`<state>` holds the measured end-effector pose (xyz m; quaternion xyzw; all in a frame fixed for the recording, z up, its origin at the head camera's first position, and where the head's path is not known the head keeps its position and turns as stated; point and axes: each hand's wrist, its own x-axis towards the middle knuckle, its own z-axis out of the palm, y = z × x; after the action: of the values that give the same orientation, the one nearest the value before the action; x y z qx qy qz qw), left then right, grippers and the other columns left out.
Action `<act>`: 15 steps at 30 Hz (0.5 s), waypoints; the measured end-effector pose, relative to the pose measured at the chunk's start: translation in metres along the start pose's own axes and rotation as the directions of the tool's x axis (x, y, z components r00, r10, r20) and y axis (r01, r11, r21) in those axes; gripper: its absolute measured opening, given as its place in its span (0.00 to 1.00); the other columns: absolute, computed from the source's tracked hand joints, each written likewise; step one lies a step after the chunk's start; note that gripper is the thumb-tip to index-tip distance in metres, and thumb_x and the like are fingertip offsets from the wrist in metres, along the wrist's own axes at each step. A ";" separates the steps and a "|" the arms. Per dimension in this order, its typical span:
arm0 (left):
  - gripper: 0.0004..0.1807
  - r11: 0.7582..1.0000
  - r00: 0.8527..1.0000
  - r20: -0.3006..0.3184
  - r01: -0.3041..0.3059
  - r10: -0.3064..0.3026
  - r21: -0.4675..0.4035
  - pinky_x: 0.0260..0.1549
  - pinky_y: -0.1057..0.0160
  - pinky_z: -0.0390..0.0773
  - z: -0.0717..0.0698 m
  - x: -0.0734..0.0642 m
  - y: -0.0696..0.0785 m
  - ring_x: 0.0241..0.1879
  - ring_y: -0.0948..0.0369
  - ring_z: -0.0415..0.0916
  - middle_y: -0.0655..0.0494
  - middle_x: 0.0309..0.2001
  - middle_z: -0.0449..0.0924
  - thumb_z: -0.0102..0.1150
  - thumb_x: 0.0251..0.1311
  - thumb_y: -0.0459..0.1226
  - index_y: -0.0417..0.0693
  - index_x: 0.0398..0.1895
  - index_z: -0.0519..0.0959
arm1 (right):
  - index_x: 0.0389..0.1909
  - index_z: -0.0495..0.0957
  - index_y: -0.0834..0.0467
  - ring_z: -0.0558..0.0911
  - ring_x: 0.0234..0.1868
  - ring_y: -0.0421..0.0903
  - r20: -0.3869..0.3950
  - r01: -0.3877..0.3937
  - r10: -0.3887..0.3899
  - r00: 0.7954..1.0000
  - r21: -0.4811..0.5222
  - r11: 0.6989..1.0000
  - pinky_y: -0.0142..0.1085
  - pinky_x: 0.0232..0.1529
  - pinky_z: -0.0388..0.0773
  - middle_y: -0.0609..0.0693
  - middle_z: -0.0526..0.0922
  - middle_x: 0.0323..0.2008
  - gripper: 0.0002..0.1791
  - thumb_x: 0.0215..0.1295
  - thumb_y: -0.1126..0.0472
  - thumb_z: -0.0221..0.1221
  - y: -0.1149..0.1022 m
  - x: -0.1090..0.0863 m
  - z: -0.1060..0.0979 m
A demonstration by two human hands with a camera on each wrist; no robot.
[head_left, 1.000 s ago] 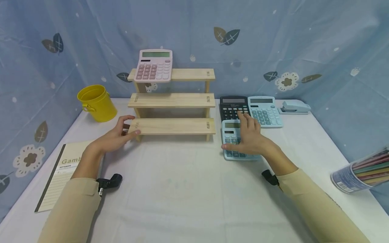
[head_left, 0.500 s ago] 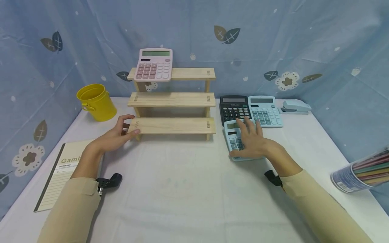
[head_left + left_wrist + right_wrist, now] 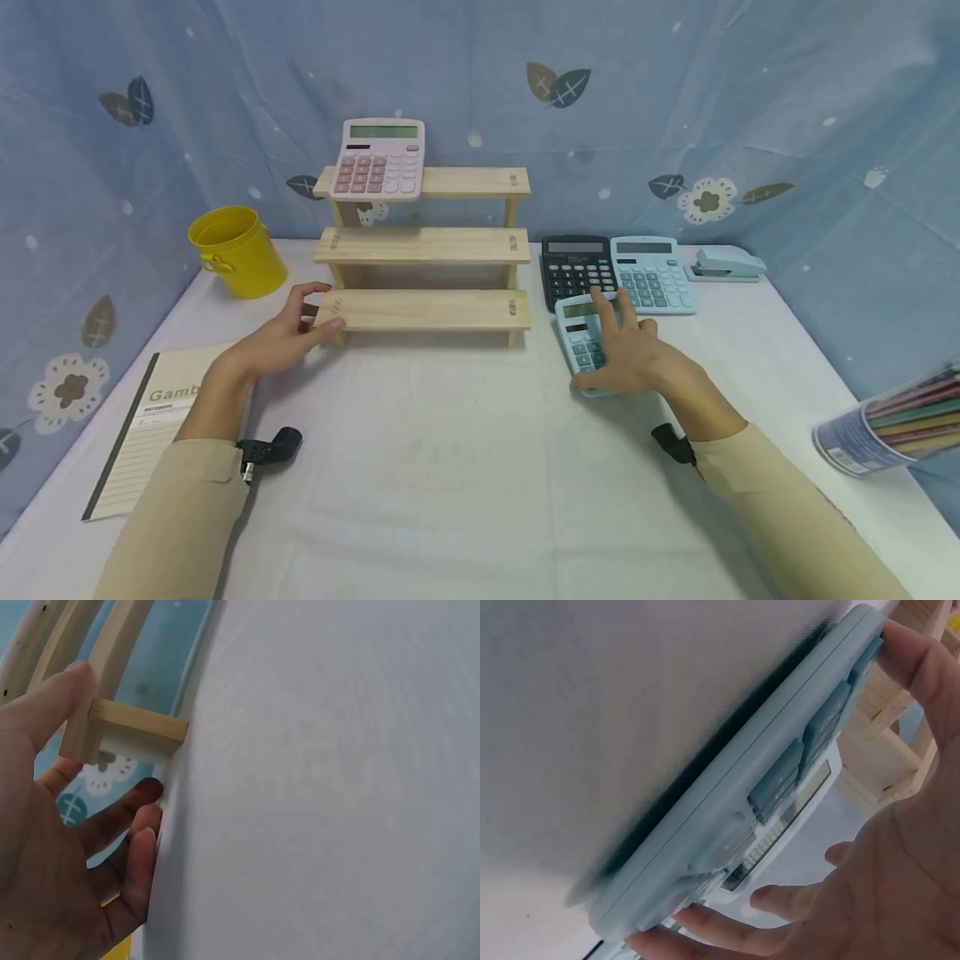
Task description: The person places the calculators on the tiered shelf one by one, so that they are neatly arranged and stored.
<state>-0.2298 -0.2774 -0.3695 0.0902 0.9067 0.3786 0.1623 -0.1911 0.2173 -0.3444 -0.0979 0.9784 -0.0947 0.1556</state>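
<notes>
My left hand (image 3: 281, 337) grips the left end of the lowest tier of a three-tier wooden stand (image 3: 427, 310). In the left wrist view the thumb presses on the board's end, one finger is behind it, and the other fingers hang loosely below. Toward the right, my right hand (image 3: 633, 358) spans a light blue calculator (image 3: 585, 354), thumb at its left edge and outer fingers at the opposite edge. The right wrist view shows this calculator (image 3: 727, 795) from its near edge, with a dark shadow along its underside; the index and middle fingers stretch over the keys and screen.
A pink calculator (image 3: 381, 158) leans on the stand's top tier. Behind the held calculator lie a black calculator (image 3: 576, 268) and another light blue one (image 3: 654, 277), with a stapler (image 3: 726, 263) beside them. Around the sides are a yellow bucket (image 3: 238, 254), a notebook (image 3: 161, 425) and a pencil can (image 3: 862, 440).
The front light blue calculator has shifted slightly right and turned a little, along with my right hand, uncovering more of the black calculator. My left hand has stayed on the stand.
</notes>
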 end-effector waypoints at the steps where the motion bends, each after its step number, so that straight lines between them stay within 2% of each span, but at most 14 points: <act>1: 0.46 1.000 1.000 -0.002 -0.004 0.004 0.001 0.62 0.37 0.67 0.000 0.000 0.000 0.68 0.38 0.64 0.32 0.73 0.57 0.51 0.73 0.61 0.66 0.80 0.34 | 0.81 0.21 0.55 0.55 0.66 0.89 -0.002 -0.007 0.007 1.000 -0.001 1.000 0.73 0.47 0.75 0.74 0.24 0.78 0.75 0.56 0.33 0.69 -0.001 0.000 -0.001; 4: 0.46 1.000 1.000 -0.007 -0.013 0.013 0.001 0.63 0.35 0.65 -0.001 0.001 0.000 0.68 0.38 0.64 0.31 0.73 0.58 0.51 0.73 0.61 0.65 0.80 0.34 | 0.81 0.21 0.54 0.57 0.65 0.89 -0.005 -0.014 0.014 1.000 -0.005 1.000 0.73 0.49 0.74 0.74 0.26 0.78 0.75 0.56 0.34 0.69 -0.001 0.000 -0.002; 8: 0.46 1.000 1.000 -0.005 -0.001 0.001 0.001 0.61 0.37 0.67 -0.001 -0.001 0.000 0.68 0.38 0.64 0.32 0.73 0.57 0.50 0.73 0.61 0.65 0.80 0.34 | 0.82 0.25 0.53 0.57 0.66 0.87 -0.027 0.000 0.000 1.000 0.021 1.000 0.73 0.46 0.74 0.71 0.29 0.79 0.74 0.53 0.37 0.72 0.006 -0.001 0.000; 10: 0.46 1.000 1.000 -0.003 0.004 -0.004 0.003 0.60 0.39 0.69 -0.001 -0.001 0.000 0.68 0.39 0.64 0.32 0.73 0.57 0.50 0.73 0.61 0.65 0.80 0.34 | 0.82 0.26 0.54 0.56 0.65 0.86 -0.049 0.016 -0.014 0.999 0.052 0.999 0.74 0.45 0.73 0.71 0.31 0.79 0.75 0.51 0.39 0.74 0.011 -0.002 0.002; 15: 0.47 1.000 1.000 0.000 0.008 -0.008 0.006 0.59 0.41 0.70 -0.001 -0.002 0.000 0.68 0.39 0.64 0.32 0.73 0.57 0.50 0.73 0.62 0.65 0.80 0.34 | 0.81 0.24 0.54 0.53 0.68 0.86 -0.117 0.053 -0.036 0.993 0.150 0.987 0.81 0.51 0.65 0.72 0.35 0.78 0.78 0.48 0.41 0.76 0.020 -0.007 0.000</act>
<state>-0.2286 -0.2780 -0.3684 0.0873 0.9082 0.3751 0.1637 -0.1883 0.2381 -0.3467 -0.1020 0.9730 -0.1784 0.1047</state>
